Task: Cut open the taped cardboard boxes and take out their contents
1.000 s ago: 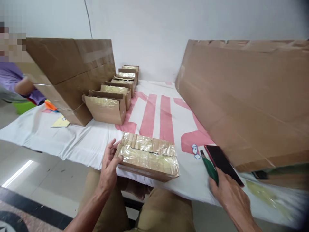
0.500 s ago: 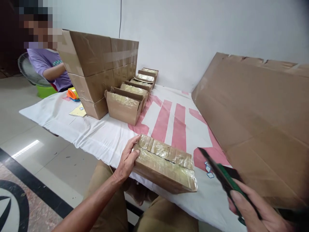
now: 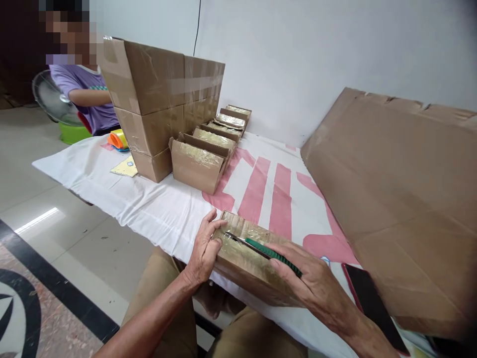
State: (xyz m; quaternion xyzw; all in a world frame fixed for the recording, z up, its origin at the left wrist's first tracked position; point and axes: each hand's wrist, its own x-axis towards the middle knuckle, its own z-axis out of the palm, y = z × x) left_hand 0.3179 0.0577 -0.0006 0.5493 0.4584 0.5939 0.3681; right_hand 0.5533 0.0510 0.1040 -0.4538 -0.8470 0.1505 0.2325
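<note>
Head view: left hand (image 3: 203, 248) clamps the taped carton (image 3: 248, 258) at its left end; right hand (image 3: 316, 288) grips the green cutter (image 3: 266, 251) on its slick, stiff, probably light top.

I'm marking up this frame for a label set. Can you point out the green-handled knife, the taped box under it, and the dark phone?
green-handled knife (image 3: 274, 254): head view, on the ribbed green handle.
taped box (image 3: 242, 263): head view, on its taped top face.
dark phone (image 3: 368, 301): head view, on its dark screen.
</note>
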